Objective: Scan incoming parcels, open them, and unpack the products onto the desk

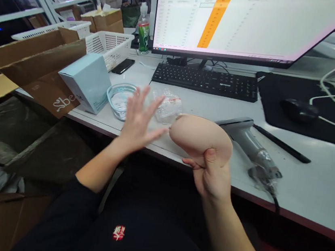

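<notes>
My right hand (215,174) grips a beige, smooth, teardrop-shaped breast form (201,137) from below, thumb pressed on its near face. The form is held up over the table's front edge. Fingers spread and slightly blurred, my left hand (139,118) is open and holds nothing, to the left of the form's narrow end. Behind the left hand stands a round clear plastic tub (118,99) with a pale blue rim, partly hidden by the fingers. A crumpled clear plastic wrapper (170,106) lies between the hands, farther back.
A light blue box (86,79) and an opened brown carton (49,66) stand left, near a white basket (110,47) and a phone (123,66). Keyboard (203,81) and monitor (253,26) are behind. A barcode scanner (249,141), black pen-like stick (281,144) and mouse (299,110) lie right.
</notes>
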A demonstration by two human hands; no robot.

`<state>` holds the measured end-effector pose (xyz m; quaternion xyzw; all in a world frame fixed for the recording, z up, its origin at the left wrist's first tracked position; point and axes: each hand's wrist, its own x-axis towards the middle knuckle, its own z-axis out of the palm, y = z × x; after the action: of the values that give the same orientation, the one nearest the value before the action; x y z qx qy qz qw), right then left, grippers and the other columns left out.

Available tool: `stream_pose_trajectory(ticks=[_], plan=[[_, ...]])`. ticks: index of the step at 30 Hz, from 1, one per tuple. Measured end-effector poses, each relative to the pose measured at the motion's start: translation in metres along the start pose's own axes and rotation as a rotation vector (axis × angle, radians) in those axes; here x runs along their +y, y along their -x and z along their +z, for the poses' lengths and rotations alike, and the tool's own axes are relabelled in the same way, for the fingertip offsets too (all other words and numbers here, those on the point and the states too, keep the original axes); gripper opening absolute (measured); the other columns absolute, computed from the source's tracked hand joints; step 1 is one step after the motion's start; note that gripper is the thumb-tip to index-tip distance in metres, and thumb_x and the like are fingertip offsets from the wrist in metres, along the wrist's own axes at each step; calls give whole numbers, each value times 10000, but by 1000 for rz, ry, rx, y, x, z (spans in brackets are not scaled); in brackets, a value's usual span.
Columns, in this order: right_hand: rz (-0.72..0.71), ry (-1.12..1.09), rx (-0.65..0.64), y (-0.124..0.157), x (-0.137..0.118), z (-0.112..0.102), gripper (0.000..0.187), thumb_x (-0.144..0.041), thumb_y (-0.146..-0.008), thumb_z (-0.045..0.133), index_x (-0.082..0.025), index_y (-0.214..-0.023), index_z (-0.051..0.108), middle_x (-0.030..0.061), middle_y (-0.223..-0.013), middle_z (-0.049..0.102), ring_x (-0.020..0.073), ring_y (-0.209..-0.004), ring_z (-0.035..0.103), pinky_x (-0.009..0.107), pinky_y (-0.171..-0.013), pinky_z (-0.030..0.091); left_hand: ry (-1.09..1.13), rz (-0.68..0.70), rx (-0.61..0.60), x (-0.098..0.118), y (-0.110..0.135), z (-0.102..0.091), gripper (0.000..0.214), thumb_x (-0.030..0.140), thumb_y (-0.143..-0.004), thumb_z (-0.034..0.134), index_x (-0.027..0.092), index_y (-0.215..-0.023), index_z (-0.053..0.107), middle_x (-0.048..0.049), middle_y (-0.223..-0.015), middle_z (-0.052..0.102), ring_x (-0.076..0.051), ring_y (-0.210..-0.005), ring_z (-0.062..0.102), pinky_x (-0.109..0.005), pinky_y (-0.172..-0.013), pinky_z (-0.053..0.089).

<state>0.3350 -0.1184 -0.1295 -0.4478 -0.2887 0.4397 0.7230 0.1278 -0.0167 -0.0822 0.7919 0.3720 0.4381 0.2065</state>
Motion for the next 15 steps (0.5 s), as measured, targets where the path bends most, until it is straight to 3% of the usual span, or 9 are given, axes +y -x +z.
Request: stream_pose_trajectory(ticks=[2, 5, 10, 15], plan=[[26, -61, 58, -2, -7, 1, 550, -526, -698, 900, -257, -1134, 698, 10, -1014, 743, 187, -817, 736, 226, -497, 627, -405, -53, 30, -24, -21, -25, 811, 635, -842, 712, 240, -1510, 476, -138, -1704, 174, -441, -1576, -13, -689, -1235, -24], [105, -119, 56, 0, -16, 1, 543, -528, -642, 931, -237, -1043, 710, 16, -962, 756, 200, -787, 737, 250, -501, 637, -660, -195, -62, -53, -32, -45, 644, 518, -922, 626, 180, -1463, 534, -211, -1575, 432, -476, -1492, 301, -748, -1190, 151], [198, -137, 21, 3, -23, 3, 524, -521, -656, 929, -208, -1024, 726, 42, -987, 760, 211, -833, 724, 284, -548, 654, -700, -116, -16, -78, -12, -43, 450, 427, -1002, 481, 202, -1364, 626, -185, -1465, 570, -421, -1401, 478, -764, -1167, 172], [208, -137, 13, 6, -32, -2, 515, -545, -685, 906, -219, -1049, 742, 42, -1027, 754, 212, -863, 708, 299, -583, 655, -582, -57, 178, -77, 7, -54, 349, 385, -1025, 472, 235, -1242, 700, -137, -1329, 681, -358, -1279, 612, -712, -1219, 80]])
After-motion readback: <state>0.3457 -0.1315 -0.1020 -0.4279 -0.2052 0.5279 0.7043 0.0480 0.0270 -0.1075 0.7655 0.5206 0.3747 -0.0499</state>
